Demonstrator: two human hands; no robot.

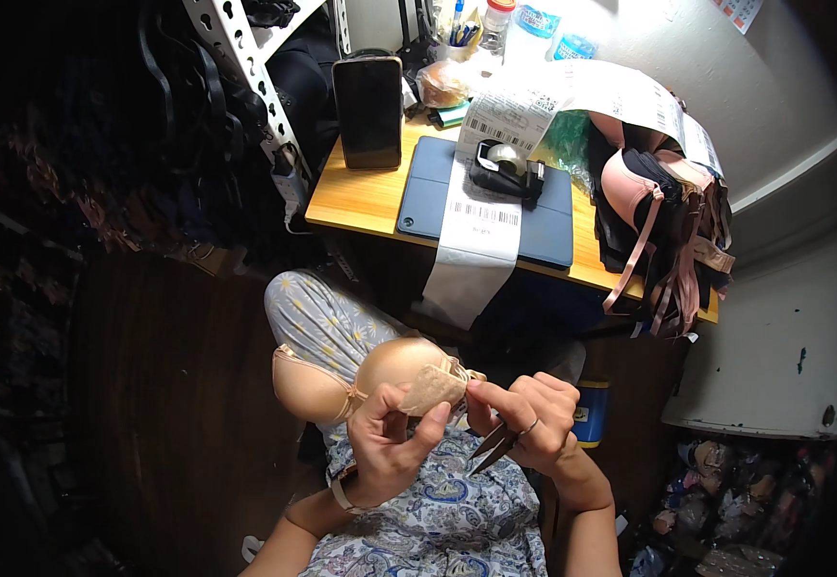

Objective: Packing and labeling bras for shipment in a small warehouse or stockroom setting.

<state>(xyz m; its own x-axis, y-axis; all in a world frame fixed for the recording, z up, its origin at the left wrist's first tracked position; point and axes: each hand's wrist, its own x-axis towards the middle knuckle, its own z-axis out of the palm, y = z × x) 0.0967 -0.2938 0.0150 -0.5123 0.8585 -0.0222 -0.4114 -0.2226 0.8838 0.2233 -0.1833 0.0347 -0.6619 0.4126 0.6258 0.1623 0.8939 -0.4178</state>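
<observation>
A beige bra (315, 387) with moulded cups lies across my lap, its second cup and band raised toward my hands. My left hand (387, 444) pinches the beige band (434, 388) between thumb and fingers. Against the other end of that band, the thumb and forefinger of my right hand (526, 415) press together. Small dark scissors (495, 446) are tucked in the same right hand, blades pointing down and to the left; their handles are hidden in the palm.
Ahead stands a wooden table (356, 204) with a phone (368, 113), a blue tablet case (425, 183), a tape dispenser (507, 171) and a long strip of printed labels (471, 252). Bras (630, 192) pile over its right end. A blue bin (592, 413) stands beside my right hand.
</observation>
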